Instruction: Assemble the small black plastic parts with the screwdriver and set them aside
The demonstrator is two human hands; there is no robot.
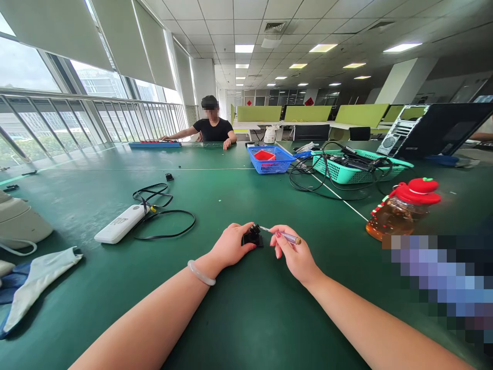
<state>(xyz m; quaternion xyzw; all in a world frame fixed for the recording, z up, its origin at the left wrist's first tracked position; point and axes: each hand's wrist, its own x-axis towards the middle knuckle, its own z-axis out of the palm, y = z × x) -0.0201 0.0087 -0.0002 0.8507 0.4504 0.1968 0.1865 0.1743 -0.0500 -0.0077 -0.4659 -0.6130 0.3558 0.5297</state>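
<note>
My left hand (232,243) grips a small black device (252,235) that rests on the green table, thumb and fingers closed round its left side. What kind of device it is I cannot make out. In my right hand (295,254) is a screwdriver (288,237) with a pale purple handle, held between thumb and fingers. Its thin metal shaft points left, and the tip is at the upper right part of the black device; whether it sits in a screw is too small to tell.
Left of my hands lie a white power strip (121,224) with a black cable and a glove (42,277). To the right stands a red-lidded jar (400,210). Farther back are a blue basket (271,165), a green basket (342,174) with cables, and a seated person (212,126).
</note>
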